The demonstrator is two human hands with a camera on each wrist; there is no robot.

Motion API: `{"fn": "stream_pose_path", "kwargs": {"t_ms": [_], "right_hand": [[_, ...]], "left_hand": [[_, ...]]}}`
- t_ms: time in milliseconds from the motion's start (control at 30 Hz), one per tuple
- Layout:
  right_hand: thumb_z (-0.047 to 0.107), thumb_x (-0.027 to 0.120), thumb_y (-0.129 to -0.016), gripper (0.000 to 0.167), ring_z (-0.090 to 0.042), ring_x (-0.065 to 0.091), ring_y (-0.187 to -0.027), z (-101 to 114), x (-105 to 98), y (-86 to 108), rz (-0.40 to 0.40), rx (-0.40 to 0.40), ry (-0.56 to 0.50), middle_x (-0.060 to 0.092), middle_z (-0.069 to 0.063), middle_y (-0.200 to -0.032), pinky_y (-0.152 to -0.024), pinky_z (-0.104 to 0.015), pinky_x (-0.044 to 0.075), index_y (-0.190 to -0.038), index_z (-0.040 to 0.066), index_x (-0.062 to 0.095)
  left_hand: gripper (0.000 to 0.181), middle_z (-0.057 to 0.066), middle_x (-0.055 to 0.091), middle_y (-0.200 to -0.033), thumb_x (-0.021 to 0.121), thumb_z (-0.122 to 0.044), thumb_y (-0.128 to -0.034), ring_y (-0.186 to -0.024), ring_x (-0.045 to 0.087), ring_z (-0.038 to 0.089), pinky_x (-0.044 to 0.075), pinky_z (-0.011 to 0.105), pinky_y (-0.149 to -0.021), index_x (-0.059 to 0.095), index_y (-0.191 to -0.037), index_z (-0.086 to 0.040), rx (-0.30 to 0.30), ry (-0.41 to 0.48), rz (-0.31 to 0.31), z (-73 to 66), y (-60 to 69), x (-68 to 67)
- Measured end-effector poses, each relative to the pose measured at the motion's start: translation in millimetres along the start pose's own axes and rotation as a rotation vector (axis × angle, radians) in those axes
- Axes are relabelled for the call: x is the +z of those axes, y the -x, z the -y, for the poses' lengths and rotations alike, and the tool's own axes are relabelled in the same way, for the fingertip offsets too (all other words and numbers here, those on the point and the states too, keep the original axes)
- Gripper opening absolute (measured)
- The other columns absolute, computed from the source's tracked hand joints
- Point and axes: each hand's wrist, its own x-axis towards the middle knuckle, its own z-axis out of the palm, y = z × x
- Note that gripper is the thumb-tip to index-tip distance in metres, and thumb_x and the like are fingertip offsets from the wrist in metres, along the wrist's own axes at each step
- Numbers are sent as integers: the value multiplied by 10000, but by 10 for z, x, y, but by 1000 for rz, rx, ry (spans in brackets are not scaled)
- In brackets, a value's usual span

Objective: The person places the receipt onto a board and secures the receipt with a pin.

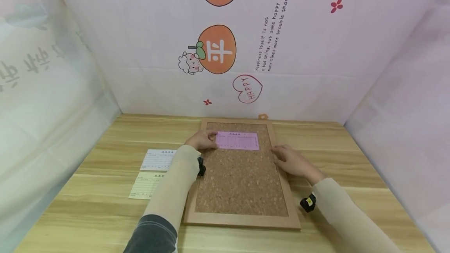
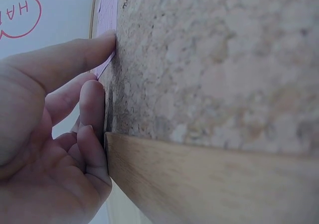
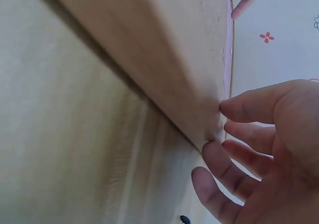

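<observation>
A pink printed slip [image 1: 237, 141] [image 2: 105, 15] [image 3: 228, 59] lies across the upper part of a wood-framed cork board [image 1: 242, 179] [image 2: 214, 69]. At the slip's left end, my left hand [image 1: 201, 139] [image 2: 45, 129] pinches its edge between thumb and fingers. My right hand [image 1: 293, 162] [image 3: 289, 134] is at the board's right frame edge [image 1: 281, 175] [image 3: 124, 45], its thumb and fingertips against the wood, fingers slightly bent and spread. The slip's right end is near the right frame strip, with no hand on it.
Left of the board, a white printed slip [image 1: 158, 160] and a pale yellow one [image 1: 144, 185] lie on the wooden table [image 1: 95, 206], partly hidden by my left sleeve. Behind the table hangs a printed white cloth [image 1: 154, 85], with more cloth at both sides.
</observation>
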Motion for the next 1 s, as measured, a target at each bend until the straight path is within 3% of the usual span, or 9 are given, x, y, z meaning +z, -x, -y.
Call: {"fn": "stream_pose_path", "kwargs": {"t_ms": [367,633,833,1000], "right_hand": [[60,544,-1015,467,-539,334,-1349,-83,73,31,-19,-1,-16,356,-352,-1479,-1080,-646,281,-1432,-120,437],[74,544,-1018,479,-538,317,-1360,-70,65,30,-1,19,-29,339,-350,-1491,-1087,-644,268,-1442,-114,426],[82,557,-1018,477,-539,328,-1352,-57,66,26,-4,16,-28,344,-353,-1487,-1076,-645,287,-1433,-119,435],[81,561,-1018,473,-532,339,-1348,-63,64,10,-11,16,-33,362,-347,-1477,-1076,-640,293,-1431,-114,442]], "left_hand": [[753,141,562,-1212,725,-74,-897,-915,526,209,447,283,-689,352,-1551,-65,-10,53,39,-11,22,-1],[780,163,579,-1184,701,-91,-902,-843,544,205,464,304,-684,288,-1559,-24,58,16,67,-11,18,-2],[680,169,573,-1226,656,-91,-944,-933,552,224,464,318,-722,341,-1546,-53,93,40,67,-10,64,7],[606,186,581,-1257,652,-109,-957,-1094,557,280,483,393,-866,413,-1511,-46,135,-12,47,-46,150,-43]]}}
